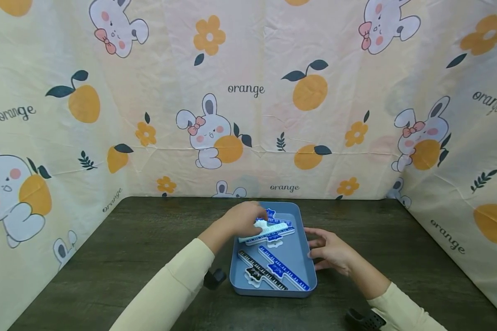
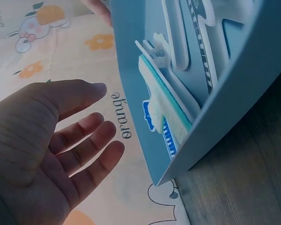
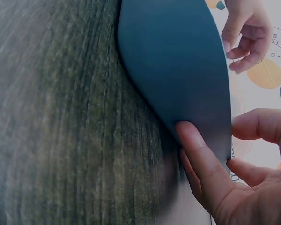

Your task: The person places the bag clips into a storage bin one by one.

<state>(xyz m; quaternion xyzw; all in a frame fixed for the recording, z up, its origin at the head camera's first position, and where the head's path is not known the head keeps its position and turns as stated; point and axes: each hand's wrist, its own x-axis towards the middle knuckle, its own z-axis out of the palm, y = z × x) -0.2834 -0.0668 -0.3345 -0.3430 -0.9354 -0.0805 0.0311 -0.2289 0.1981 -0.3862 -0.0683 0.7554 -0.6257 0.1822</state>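
Note:
A shallow blue-grey tray [image 1: 290, 280] stands on the dark table with several ruler-marked strips that carry cartoon shapes. Over its far left part is my left hand [image 1: 245, 219]. The left wrist view shows that hand [image 2: 51, 140] with thumb and fingers apart and nothing between them. Just below it, a pale mint strip [image 1: 269, 231] lies across blue ones. Nearer the front are a black strip [image 1: 262, 270] and a blue strip [image 1: 285, 269]. My right hand [image 1: 333, 252] touches the tray's right wall, its fingers [image 3: 199, 150] spread loosely against the outside and rim.
The dark wood-look table [image 1: 157, 239] extends on both sides of the tray. A cream cloth [image 1: 257, 55] printed with rabbits and oranges hangs behind and along the sides. Dark devices show at the left wrist [image 1: 214, 278] and right wrist [image 1: 365, 319].

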